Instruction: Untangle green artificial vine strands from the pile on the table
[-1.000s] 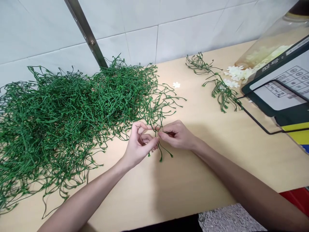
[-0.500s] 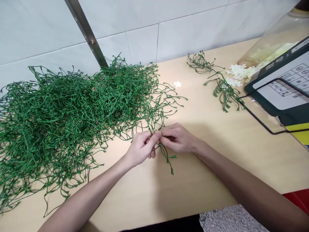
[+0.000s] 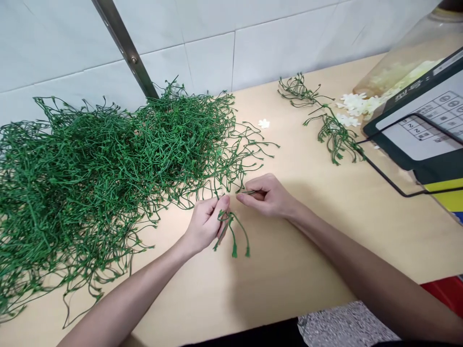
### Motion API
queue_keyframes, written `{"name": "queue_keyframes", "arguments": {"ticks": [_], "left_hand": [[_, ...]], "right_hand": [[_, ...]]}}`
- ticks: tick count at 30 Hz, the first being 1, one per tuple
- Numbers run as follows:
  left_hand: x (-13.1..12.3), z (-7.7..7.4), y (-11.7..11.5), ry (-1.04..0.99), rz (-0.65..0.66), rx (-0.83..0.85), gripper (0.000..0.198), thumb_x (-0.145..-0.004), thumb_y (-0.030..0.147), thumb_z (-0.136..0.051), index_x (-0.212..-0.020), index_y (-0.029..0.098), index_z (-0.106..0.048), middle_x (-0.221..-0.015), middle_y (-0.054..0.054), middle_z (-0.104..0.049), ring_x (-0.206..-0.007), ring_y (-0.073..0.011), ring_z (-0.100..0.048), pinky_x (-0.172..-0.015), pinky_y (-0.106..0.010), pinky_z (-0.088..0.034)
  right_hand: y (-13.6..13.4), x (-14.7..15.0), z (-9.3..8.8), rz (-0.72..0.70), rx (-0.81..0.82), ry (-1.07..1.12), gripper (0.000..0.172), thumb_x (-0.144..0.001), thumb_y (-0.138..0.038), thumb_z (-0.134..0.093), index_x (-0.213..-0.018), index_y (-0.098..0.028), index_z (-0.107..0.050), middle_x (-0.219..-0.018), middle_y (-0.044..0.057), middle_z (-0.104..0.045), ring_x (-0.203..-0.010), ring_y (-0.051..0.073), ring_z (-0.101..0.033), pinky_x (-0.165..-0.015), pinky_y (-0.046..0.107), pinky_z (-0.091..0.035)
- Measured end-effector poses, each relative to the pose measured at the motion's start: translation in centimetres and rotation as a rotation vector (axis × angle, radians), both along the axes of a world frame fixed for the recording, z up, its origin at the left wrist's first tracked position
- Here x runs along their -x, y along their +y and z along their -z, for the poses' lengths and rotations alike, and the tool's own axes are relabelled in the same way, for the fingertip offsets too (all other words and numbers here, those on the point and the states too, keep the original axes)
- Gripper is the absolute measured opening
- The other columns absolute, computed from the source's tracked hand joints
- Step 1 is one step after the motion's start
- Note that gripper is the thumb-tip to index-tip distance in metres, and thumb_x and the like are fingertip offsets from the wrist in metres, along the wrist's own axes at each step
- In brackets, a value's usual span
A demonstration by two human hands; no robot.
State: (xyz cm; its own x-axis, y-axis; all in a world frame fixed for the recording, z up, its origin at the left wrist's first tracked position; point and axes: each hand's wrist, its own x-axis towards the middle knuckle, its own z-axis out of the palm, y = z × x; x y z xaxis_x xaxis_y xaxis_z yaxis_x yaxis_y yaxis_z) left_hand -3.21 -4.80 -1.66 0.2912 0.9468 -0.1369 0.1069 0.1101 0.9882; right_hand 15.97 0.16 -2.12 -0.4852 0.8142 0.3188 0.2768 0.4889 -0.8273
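Note:
My left hand (image 3: 206, 221) is closed in a pinch around a green artificial flower stem (image 3: 233, 231), whose thin branches hang below the fingers and end in small buds. Just to its right, a small gap apart, my right hand (image 3: 269, 195) is closed too, with a thin dark-green stem end (image 3: 252, 192) showing between thumb and forefinger. Behind and left of both hands spreads a big tangled heap of green plastic stems (image 3: 144, 154), its loose tips reaching close to my fingers.
A separate green stem sprig (image 3: 334, 127) lies at the right rear. Near it are white flower heads (image 3: 356, 106), a clear container (image 3: 401, 67), a dark labelled box (image 3: 423, 130) and a black wire frame (image 3: 385, 178). One white blossom (image 3: 264, 124) lies alone. A metal post (image 3: 126, 53) stands by the tiled wall.
My hands, touching before, have drawn apart: the left a little left, the right up and right. The hanging stem branches have swung to the left with my left hand.

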Motion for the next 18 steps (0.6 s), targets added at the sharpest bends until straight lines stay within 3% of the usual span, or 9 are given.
{"name": "queue_keyframes", "arguments": {"ticks": [3,6,9,11,13,15,18], "left_hand": [[-0.2,0.2,0.2,-0.057,-0.049,0.007,0.052,-0.093,0.058,-0.048,-0.06,0.018,-0.046,-0.035,0.006,-0.044,-0.03,-0.0059,-0.04,-0.036,-0.018,-0.031],[-0.4,0.3,0.4,-0.122,-0.063,0.021,0.049,-0.092,0.058,-0.05,-0.065,0.018,-0.048,-0.036,0.006,-0.046,-0.03,-0.0068,-0.042,-0.037,-0.018,-0.034],[-0.4,0.4,0.4,-0.127,-0.061,0.019,0.048,-0.091,0.059,-0.051,-0.067,0.018,-0.049,-0.04,0.006,-0.045,-0.033,-0.0076,-0.043,-0.037,-0.02,-0.033],[-0.3,0.5,0.4,-0.096,-0.071,-0.02,0.048,-0.092,0.058,-0.05,-0.065,0.018,-0.048,-0.043,0.006,-0.043,-0.036,-0.0071,-0.041,-0.039,-0.021,-0.032],[-0.3,0.5,0.5,-0.024,-0.103,-0.116,0.05,-0.093,0.057,-0.05,-0.062,0.017,-0.049,-0.049,0.005,-0.042,-0.043,-0.0071,-0.039,-0.043,-0.022,-0.032],[-0.2,0.6,0.6,0.057,-0.143,-0.214,0.051,-0.093,0.056,-0.05,-0.06,0.017,-0.051,-0.054,0.003,-0.043,-0.05,-0.0084,-0.039,-0.049,-0.023,-0.033],[-0.2,0.6,0.6,0.108,-0.169,-0.237,0.049,-0.093,0.056,-0.051,-0.063,0.017,-0.055,-0.056,0.002,-0.043,-0.056,-0.0105,-0.04,-0.051,-0.024,-0.033]], "right_hand": [[0.0,0.1,-0.1,0.085,-0.034,0.021,0.041,-0.092,-0.034,-0.05,-0.056,-0.019,-0.039,-0.053,-0.005,-0.032,-0.049,0.009,-0.031,-0.049,0.024,-0.028],[0.1,0.3,0.2,0.265,-0.19,0.023,0.023,-0.094,-0.036,-0.051,-0.086,-0.018,-0.063,-0.081,0.006,-0.064,-0.081,0.019,-0.059,-0.08,0.035,-0.047],[0.3,0.4,0.5,0.467,-0.335,-0.016,0.035,-0.086,-0.043,-0.064,-0.113,-0.022,-0.064,-0.122,0.014,-0.063,-0.119,0.03,-0.052,-0.103,0.05,-0.039],[0.3,0.3,0.4,0.555,-0.379,0.013,0.031,-0.083,-0.042,-0.067,-0.107,-0.022,-0.066,-0.12,0.014,-0.063,-0.116,0.03,-0.054,-0.1,0.05,-0.042],[0.1,0.1,0.1,0.498,-0.401,0.114,0.013,-0.085,-0.034,-0.066,-0.086,-0.021,-0.067,-0.094,0.01,-0.068,-0.094,0.025,-0.061,-0.088,0.044,-0.047],[-0.2,0.1,-0.3,0.28,-0.354,0.224,0.019,-0.088,-0.027,-0.063,-0.07,-0.02,-0.062,-0.071,0.005,-0.065,-0.072,0.018,-0.06,-0.074,0.038,-0.049],[-0.7,0.4,-0.5,-0.046,-0.215,0.269,0.018,-0.085,-0.022,-0.065,-0.068,-0.018,-0.062,-0.065,0.003,-0.065,-0.062,0.014,-0.058,-0.061,0.031,-0.048]]}}
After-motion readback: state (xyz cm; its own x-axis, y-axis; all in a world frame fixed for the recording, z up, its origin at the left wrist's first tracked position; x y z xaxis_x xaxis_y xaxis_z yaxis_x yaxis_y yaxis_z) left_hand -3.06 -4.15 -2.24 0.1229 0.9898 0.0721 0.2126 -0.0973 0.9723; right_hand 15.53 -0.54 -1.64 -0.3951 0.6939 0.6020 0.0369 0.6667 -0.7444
